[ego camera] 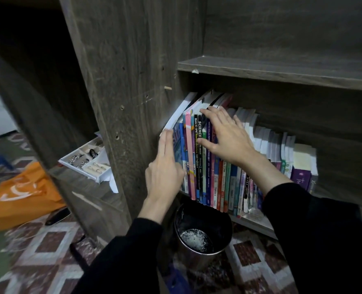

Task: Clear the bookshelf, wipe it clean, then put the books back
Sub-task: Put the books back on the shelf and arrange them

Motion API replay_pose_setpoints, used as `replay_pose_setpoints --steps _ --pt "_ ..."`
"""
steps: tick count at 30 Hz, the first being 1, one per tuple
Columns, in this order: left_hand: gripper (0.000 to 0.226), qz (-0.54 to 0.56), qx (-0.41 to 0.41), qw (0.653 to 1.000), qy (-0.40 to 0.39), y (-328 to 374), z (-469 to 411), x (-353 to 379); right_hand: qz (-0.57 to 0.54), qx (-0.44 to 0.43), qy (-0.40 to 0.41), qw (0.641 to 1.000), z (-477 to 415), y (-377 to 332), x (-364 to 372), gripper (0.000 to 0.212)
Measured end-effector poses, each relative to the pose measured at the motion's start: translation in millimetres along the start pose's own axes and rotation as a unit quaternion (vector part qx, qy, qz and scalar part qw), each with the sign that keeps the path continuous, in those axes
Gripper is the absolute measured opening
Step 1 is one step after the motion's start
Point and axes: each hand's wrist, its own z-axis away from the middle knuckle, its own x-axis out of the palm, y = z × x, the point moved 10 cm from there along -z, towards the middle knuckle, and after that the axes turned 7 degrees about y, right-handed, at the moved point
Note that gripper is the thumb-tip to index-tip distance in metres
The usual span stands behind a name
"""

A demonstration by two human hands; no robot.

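Observation:
A dark wooden bookshelf [282,71] holds a tight row of colourful upright books [222,183] on its lower shelf. The leftmost books [188,107] lean out, their white page edges showing. My left hand [165,166] lies flat with straight fingers against the left end of the row, beside the shelf's side panel. My right hand [224,134] rests spread over the tops of the books near the left end, fingertips reaching behind them and thumb on the spines. Both sleeves are black.
A round metal bin [203,236] stands on the patterned carpet right under the shelf. A white tray of small items [86,164] sits on a low ledge to the left. An orange bag [23,196] lies on the floor far left. The upper shelf is bare.

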Motion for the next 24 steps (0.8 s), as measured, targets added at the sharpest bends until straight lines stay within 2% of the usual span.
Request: replay_pose_setpoints --steps 6,8,19,21,24 --pt "0.074 0.008 -0.015 0.998 0.057 -6 9 -13 -0.001 0.004 0.000 1.000 0 -1 0 0.078" --pt "0.079 0.013 -0.013 0.998 0.058 -3 7 -10 -0.002 0.004 0.002 1.000 0 -2 0 0.078" --pt "0.074 0.018 -0.018 0.992 0.120 2 39 -19 -0.002 0.002 -0.003 1.000 0 -1 1 0.079" --pt "0.074 0.056 -0.043 0.990 0.124 -6 42 -19 -0.001 0.005 -0.003 1.000 0 0 1 0.079" --pt "0.081 0.182 -0.062 0.974 0.119 -5 39 -13 0.000 0.008 -0.004 1.000 0 0 2 0.079"
